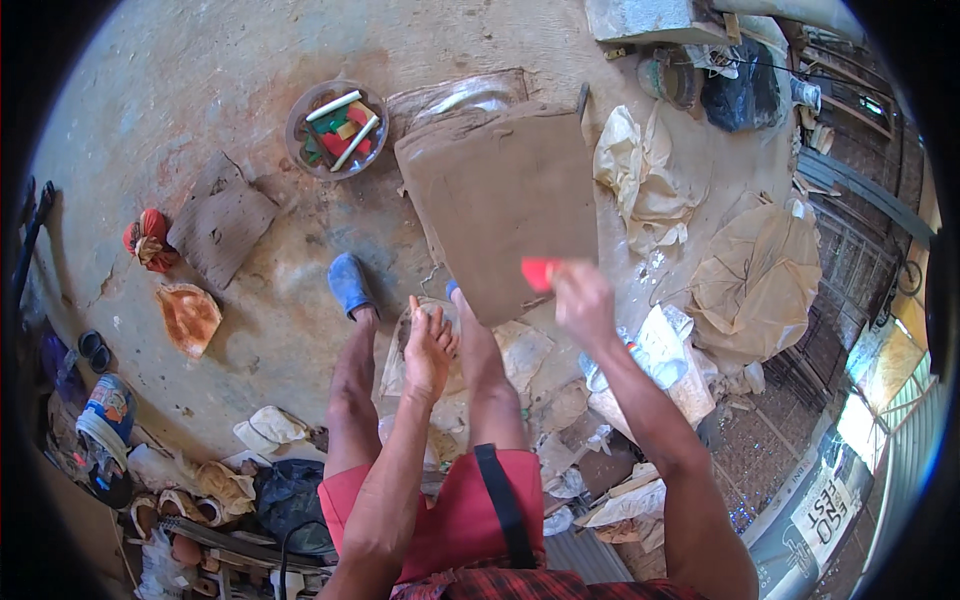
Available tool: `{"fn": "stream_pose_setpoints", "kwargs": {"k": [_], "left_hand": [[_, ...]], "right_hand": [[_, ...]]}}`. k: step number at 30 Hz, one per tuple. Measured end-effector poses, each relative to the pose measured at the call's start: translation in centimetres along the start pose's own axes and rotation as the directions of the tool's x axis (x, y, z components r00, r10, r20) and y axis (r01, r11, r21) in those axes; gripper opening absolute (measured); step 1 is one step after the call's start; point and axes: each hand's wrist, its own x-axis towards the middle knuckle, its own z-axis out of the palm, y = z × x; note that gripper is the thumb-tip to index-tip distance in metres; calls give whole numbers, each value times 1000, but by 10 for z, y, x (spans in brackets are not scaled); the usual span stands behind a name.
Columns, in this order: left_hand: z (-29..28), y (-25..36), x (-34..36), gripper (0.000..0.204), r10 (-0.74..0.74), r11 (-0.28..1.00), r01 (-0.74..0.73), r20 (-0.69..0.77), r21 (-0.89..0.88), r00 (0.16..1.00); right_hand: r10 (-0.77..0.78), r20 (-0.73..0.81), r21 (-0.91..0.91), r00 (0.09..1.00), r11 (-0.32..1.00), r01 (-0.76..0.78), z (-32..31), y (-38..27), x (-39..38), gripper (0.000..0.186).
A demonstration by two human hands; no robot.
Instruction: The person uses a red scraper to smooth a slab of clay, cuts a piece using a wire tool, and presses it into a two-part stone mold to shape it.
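My right hand (585, 300), slightly blurred, pinches a small flat red piece (535, 273) over the lower part of a large brown slab (495, 200) with a smooth, clay-like surface. My left hand (430, 348) is held palm up with its fingers apart and nothing in it, just left of my right leg and below the slab's lower left corner. Above and left of the slab, a round bowl (298, 134) holds several red, green and tan flat pieces and pale rods.
Crumpled pale sheets (635, 170), a tan bundle (752, 280) and papers (665, 360) lie on the right. A textured brown pad (220, 220), red cloth bundle (150, 240) and orange-stained piece (187, 318) lie left. Buckets (108, 425) and mixed clutter line the lower left.
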Motion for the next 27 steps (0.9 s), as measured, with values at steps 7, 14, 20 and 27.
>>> {"fn": "stream_pose_setpoints", "kwargs": {"k": [7,14,20,27], "left_hand": [[51,-61,16,95,-21,991,34,108,-129,994],[60,-58,11,94,32,974,-45,-62,-222,998],[63,-57,7,98,56,981,-69,-77,-179,995],[70,-57,2,106,127,989,-120,-87,87,988]], "right_hand": [[-264,-190,-118,946,962,245,1,67,203,28],[-336,56,-14,940,941,338,17,53,43,24],[-301,108,114,947,951,289,9,48,-24,22],[503,-182,75,845,864,-499,17,50,-45,22]]}}
